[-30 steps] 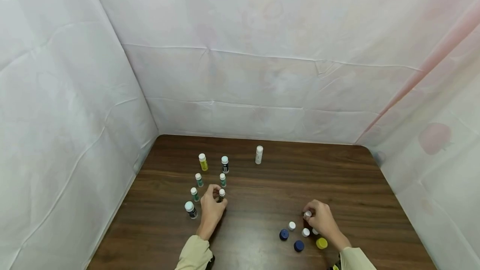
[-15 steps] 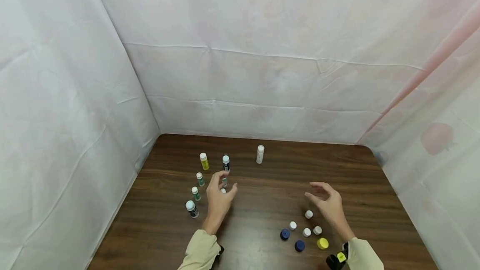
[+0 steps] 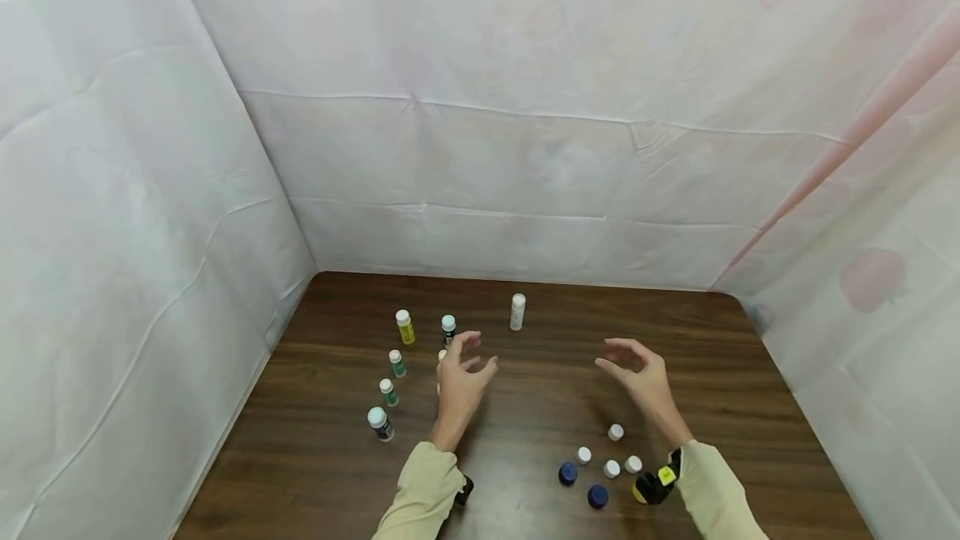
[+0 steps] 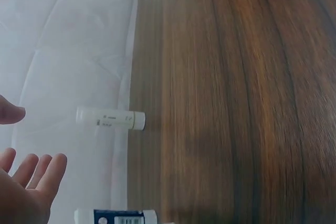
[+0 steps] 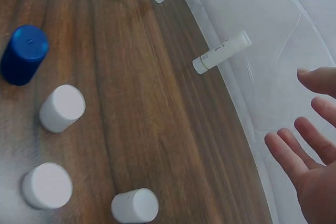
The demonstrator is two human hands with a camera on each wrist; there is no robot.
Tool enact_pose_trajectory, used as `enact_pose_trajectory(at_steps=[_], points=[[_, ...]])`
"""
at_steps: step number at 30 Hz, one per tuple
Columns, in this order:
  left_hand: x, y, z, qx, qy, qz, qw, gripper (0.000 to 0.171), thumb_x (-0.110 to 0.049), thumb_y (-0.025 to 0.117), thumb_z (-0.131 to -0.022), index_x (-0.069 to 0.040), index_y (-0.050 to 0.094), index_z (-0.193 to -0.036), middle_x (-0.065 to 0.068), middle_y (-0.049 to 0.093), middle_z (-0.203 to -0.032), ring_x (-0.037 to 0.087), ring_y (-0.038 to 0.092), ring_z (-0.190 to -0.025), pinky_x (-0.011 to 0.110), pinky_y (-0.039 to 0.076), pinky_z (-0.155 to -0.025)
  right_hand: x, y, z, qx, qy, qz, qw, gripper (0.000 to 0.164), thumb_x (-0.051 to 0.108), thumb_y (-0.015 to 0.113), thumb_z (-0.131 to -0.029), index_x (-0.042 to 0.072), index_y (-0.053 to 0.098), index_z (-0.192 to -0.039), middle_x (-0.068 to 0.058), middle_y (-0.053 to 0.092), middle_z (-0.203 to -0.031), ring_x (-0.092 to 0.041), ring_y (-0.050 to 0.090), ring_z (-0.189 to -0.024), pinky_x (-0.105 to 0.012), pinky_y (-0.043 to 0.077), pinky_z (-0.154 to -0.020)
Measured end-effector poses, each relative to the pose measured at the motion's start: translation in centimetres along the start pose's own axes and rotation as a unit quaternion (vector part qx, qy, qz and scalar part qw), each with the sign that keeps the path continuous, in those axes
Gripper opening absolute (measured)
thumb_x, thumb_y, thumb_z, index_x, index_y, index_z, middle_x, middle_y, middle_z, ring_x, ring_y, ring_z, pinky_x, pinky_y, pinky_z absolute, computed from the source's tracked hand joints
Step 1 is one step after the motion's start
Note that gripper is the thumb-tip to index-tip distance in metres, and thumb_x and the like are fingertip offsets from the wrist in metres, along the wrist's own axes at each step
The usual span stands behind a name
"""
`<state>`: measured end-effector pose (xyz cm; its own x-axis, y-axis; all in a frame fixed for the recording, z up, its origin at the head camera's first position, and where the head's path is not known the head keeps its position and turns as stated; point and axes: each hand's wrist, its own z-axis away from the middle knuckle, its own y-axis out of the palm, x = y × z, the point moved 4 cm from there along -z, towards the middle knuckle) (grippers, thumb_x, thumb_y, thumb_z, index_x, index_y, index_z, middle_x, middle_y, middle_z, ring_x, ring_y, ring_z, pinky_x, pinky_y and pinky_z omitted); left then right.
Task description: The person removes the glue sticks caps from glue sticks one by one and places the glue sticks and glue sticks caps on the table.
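My left hand (image 3: 462, 382) hovers over the left-centre of the table, fingers and thumb apart, holding nothing. It partly hides bottles behind it. My right hand (image 3: 647, 380) hangs in the air beyond the loose caps, thumb and fingers spread, also holding nothing. A white tube-like bottle (image 3: 517, 312) stands upright near the back edge, between and beyond the hands. Left of my left hand stand a yellow-labelled bottle (image 3: 406, 328), a dark-labelled bottle (image 3: 381, 424) and two green-labelled vials, one a green vial (image 3: 388, 392). Another dark-labelled bottle (image 3: 448, 328) is just behind that hand.
Several white caps, one a white cap (image 3: 616, 432), lie at the front right with a blue cap (image 3: 567, 473) and a second blue cap (image 3: 597, 497). A yellow cap (image 3: 639, 493) is mostly covered by the right wrist camera. White cloth (image 3: 517, 148) walls the back and sides.
My left hand has released a small white-capped vial and moved right and slightly back. My right hand has let go of a white cap, which stays on the table, and moved farther back.
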<state>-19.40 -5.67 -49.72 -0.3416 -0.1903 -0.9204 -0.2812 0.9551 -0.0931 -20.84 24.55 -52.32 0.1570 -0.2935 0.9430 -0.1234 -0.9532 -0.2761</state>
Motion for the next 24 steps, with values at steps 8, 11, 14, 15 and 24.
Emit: enact_pose_trajectory(at_steps=[8,11,14,15,24], points=[[3.7,2.5,-1.7,0.015,-0.067,0.003,0.9976,0.041,0.001,0.074,-0.073,-0.005,0.059,-0.111,0.013,0.061,-0.112,0.034,0.057,-0.106,0.052,0.051,-0.083,0.7,1.5,-2.9,0.025,-0.001,-0.022,0.999,0.039,0.018,0.077,-0.08,0.006,0.063,-0.115,-0.011,0.064,-0.112,-0.024,0.062,-0.095,-0.021,0.052,-0.075],[4.0,3.5,-2.4,0.015,-0.088,-0.016,0.9959,0.04,0.001,0.073,-0.071,-0.005,0.06,-0.109,0.014,0.062,-0.111,0.034,0.059,-0.105,0.048,0.052,-0.082,1.7,2.1,-3.9,0.034,-0.003,-0.039,0.999,0.041,0.014,0.076,-0.08,0.001,0.062,-0.116,-0.016,0.062,-0.114,-0.025,0.062,-0.095,-0.02,0.051,-0.074],[4.4,4.5,-3.0,0.012,-0.1,-0.026,0.9946,0.039,0.001,0.072,-0.07,-0.005,0.06,-0.107,0.013,0.063,-0.108,0.033,0.06,-0.102,0.043,0.054,-0.079,1.8,2.8,-5.1,0.04,-0.002,-0.053,0.998,0.041,0.012,0.076,-0.08,0.0,0.061,-0.116,-0.017,0.062,-0.115,-0.027,0.062,-0.096,-0.021,0.052,-0.073],[4.6,4.8,-3.2,0.008,-0.103,-0.027,0.9943,0.039,0.002,0.072,-0.07,-0.005,0.061,-0.106,0.012,0.063,-0.107,0.033,0.06,-0.101,0.041,0.054,-0.078,1.4,3.1,-5.6,0.039,-0.009,-0.054,0.998,0.041,0.014,0.077,-0.079,0.001,0.062,-0.116,-0.014,0.063,-0.114,-0.025,0.062,-0.095,-0.021,0.052,-0.072],[7.8,6.7,-3.4,-0.027,-0.097,-0.004,0.9949,0.034,0.006,0.071,-0.07,-0.006,0.063,-0.101,0.01,0.066,-0.101,0.037,0.061,-0.095,0.048,0.052,-0.077,-2.4,6.7,-7.4,0.076,-0.004,-0.102,0.992,0.037,0.016,0.077,-0.079,0.007,0.064,-0.113,-0.009,0.065,-0.107,-0.017,0.064,-0.09,-0.029,0.055,-0.073]])
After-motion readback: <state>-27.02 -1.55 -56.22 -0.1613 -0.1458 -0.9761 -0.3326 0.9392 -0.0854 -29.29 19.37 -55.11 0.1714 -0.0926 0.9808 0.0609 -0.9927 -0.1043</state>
